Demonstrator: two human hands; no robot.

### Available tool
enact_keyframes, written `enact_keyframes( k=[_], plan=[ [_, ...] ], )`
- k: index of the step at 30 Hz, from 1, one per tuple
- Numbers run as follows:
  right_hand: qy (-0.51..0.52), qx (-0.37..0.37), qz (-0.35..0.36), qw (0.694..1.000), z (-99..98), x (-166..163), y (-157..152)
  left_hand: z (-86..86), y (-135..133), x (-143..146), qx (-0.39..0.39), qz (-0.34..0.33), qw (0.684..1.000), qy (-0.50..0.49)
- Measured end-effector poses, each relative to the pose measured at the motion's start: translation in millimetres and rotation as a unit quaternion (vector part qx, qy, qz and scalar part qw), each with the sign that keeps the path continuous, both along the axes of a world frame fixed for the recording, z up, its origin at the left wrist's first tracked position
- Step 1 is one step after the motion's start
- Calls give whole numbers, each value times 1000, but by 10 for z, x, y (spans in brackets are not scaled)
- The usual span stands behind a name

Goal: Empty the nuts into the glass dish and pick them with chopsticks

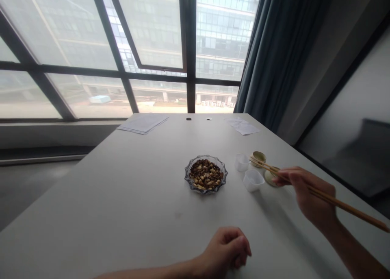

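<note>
My right hand [315,193] grips a pair of long wooden chopsticks [344,205]. Their tips reach left over a small pale-green round cup [258,157]. Under the fingers, partly hidden, lies a second pale-green round piece [271,177]. Just left of these stand two small clear plastic cups, one farther back [242,162] and one nearer [253,180]. A scalloped glass bowl [206,191] holds a mix of brown seeds and paler nuts [206,175]. Near the front of the table, my left hand [228,248] rests curled in a loose fist, with nothing visible in it.
The white table [137,205] runs back toward large dark-framed windows. Paper sheets [143,123] lie at its far left corner, and more papers [243,126] at the far right. Two round cable holes are near the back edge. A dark curtain [274,47] hangs at right.
</note>
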State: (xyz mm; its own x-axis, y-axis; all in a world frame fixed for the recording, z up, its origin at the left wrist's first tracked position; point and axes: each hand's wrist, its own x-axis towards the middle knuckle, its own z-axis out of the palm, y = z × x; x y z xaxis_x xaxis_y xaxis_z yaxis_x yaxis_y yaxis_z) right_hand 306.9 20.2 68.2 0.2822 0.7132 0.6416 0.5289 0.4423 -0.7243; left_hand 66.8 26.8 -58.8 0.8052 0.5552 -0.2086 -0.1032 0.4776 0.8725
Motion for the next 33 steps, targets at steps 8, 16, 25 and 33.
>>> enact_keyframes(
  k=[8, 16, 25, 33],
  plan=[
    [-270, -100, 204, 936, 248, -407, 733, -6, -35, 23, 25, 6, 1000, 16],
    [-321, -222, 234, 890, 255, -605, 1117, 53, -45, 8, 24, -18, 999, 15],
    [-320, -253, 254, 877, 207, -716, 1278, 82, -66, -2, 27, -11, 999, 22],
    [-334, -234, 228, 884, 178, -677, 1195, 162, -67, -20, 31, -11, 999, 34]
  ],
)
